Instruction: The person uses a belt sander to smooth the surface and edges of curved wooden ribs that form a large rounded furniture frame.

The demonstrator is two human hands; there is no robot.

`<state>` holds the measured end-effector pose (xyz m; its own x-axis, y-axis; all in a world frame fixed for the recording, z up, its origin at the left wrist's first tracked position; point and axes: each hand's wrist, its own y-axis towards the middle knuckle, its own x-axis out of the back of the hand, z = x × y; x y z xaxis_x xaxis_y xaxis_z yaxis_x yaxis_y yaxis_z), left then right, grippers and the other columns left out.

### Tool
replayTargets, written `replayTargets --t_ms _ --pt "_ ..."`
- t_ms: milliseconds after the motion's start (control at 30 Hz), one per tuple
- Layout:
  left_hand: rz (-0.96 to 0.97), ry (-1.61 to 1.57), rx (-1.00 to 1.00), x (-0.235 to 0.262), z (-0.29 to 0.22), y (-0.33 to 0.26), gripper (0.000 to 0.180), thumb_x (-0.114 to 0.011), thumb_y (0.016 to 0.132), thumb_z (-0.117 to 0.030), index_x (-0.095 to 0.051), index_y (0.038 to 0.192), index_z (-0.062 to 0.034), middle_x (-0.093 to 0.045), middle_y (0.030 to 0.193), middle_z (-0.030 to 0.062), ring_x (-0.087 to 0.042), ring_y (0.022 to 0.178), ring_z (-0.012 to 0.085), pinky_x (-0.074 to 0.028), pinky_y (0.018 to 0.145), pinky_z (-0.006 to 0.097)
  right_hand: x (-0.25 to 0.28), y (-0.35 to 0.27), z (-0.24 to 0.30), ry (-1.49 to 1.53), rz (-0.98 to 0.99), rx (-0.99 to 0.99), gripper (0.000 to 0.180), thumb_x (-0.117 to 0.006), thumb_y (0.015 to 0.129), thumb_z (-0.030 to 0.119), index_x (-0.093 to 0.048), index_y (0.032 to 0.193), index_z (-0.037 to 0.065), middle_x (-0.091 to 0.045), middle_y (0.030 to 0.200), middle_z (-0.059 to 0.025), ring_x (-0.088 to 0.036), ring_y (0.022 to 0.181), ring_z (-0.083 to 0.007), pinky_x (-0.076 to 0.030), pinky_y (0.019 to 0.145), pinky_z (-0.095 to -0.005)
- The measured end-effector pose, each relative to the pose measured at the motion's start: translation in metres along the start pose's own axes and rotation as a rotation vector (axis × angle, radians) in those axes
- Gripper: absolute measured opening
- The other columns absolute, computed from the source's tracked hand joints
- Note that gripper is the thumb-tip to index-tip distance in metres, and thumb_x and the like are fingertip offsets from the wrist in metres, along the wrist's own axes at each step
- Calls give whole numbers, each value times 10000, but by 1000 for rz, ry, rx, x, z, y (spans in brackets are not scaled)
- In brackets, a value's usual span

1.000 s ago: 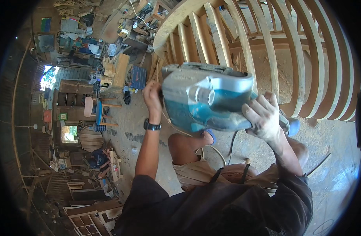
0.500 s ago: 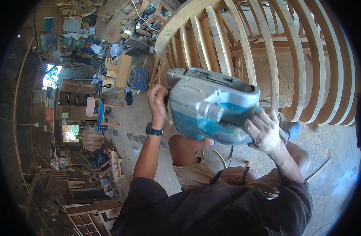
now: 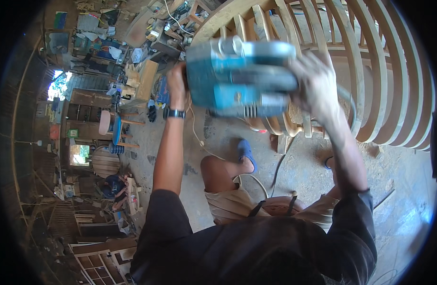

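A teal and grey belt sander (image 3: pixel 218 85) is held up in front of me, lying crosswise and slightly blurred by motion. My left hand (image 3: pixel 177 80), with a dark watch on its wrist, grips the left end, and its fingers are partly hidden behind the body. Around the rear handle at the right end, my right hand (image 3: pixel 316 83) is closed, dusty and blurred. The sander's underside is turned out of sight. Just beyond it stands a large curved wooden frame (image 3: pixel 359 71) of pale, evenly spaced slats; the sander covers part of it, and I cannot tell whether they touch.
A cord (image 3: pixel 274 175) runs across the dusty floor near my feet. A blue chair (image 3: pixel 117 130) stands to the left. Behind it, another person (image 3: pixel 115 187) sits with woodwork. Tools and scraps clutter the bench (image 3: pixel 164 42) at the far left.
Both hands have carried the belt sander away from my body, toward the slatted frame. It has rolled, so the belt side seen earlier is now hidden. My left foot has come into view.
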<state>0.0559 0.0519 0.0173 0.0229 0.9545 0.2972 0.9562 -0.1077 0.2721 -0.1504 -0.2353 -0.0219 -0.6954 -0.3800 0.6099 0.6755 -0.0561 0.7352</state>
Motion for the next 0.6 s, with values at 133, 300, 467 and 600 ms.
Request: replayTargets --t_ms 133,300,467,600 --pt "66 -55 43 -11 -3 49 320 -524 904 -237 -711 791 -3 -657 721 50 -564 606 120 -407 564 277 7 59 -29 -50 22 -70 323 -710 686 130 -593 987 123 -655 917 -81 -635 976 -271 -426 887 -392" --pt "157 72 -150 3 6 16 320 -543 872 -230 -732 854 27 -695 724 78 -614 648 158 -467 631 319 26 46 -14 -31 111 -13 280 -752 682 156 -595 900 77 -634 872 -126 -610 885 -352 -432 835 -421" --pt "135 125 -124 -13 -1 -71 261 -654 775 -249 -641 739 9 -647 647 114 -601 585 173 -454 575 322 44 -26 -10 -126 102 -76 178 -717 695 110 -589 813 72 -541 754 -102 -553 770 -322 -417 783 -402" --pt "103 19 -137 -21 23 -134 189 -637 763 -175 -587 735 6 -563 603 77 -540 593 145 -415 571 303 56 -80 -1 -101 102 -184 231 -745 679 192 -590 821 97 -607 847 -70 -561 787 -279 -403 792 -376"
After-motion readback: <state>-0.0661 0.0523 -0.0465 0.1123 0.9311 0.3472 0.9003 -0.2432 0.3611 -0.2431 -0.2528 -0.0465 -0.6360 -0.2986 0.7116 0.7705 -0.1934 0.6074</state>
